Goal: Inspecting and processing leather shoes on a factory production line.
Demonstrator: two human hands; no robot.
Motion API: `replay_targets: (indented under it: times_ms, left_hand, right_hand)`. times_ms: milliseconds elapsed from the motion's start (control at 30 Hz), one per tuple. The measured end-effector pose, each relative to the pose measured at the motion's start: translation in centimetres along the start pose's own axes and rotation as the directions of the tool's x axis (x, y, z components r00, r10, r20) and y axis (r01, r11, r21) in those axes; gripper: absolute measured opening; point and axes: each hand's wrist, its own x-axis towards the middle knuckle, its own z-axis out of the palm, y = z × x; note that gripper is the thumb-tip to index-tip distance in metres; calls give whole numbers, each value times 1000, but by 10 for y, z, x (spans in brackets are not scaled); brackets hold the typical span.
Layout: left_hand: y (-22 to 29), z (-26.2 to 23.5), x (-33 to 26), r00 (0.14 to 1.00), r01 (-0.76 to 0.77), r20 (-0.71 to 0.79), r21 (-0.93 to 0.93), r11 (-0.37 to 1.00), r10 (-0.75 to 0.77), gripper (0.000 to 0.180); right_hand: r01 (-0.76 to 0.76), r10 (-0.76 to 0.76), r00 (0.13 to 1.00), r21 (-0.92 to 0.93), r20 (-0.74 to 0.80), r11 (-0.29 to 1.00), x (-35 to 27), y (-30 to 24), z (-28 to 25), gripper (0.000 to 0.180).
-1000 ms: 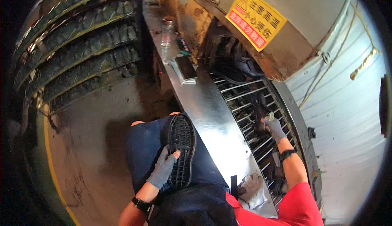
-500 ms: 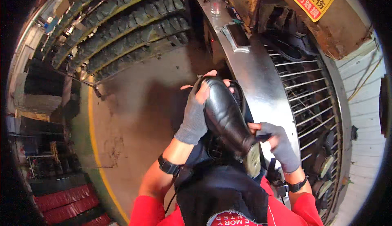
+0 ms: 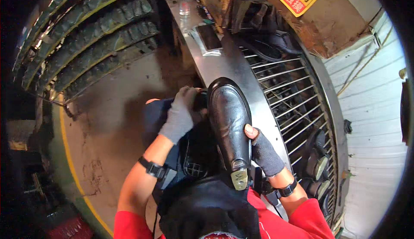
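A black leather shoe (image 3: 228,118) points toe-away in front of me, with a pale shoe last (image 3: 239,180) showing at its heel opening. My right hand (image 3: 265,150), in a grey fingerless glove, is closed on the shoe's right side, its thumb pressed against the upper. To the left of the shoe, my gloved left hand (image 3: 181,109) is curled beside a dark object (image 3: 200,102) at my lap. Its fingertips are mostly hidden, so what it holds cannot be made out.
A metal ledge (image 3: 233,66) runs along my right, bearing a phone (image 3: 209,37) on a cloth and a glass jar (image 3: 185,1). Beyond it, a barred rack (image 3: 286,88) holds several dark shoes. Curved shelves of shoes (image 3: 95,27) stand far left.
My left hand has let go of the shoe and moved left and down. My right hand now grips the shoe's side. The shoe has turned more upright, and the view has shifted right.
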Motion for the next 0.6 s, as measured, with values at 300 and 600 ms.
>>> replay_targets:
  times_ms: [300,600]
  left_hand:
    - [24,-118,18,946,-1,29,-996,-92,-322,73]
    - [46,-128,1,969,129,179,-955,-266,-172,86]
  right_hand:
    - [-21,-7,987,175,158,984,32,13,20,79]
    - [-9,-13,958,77,287,997,43,43,37,78]
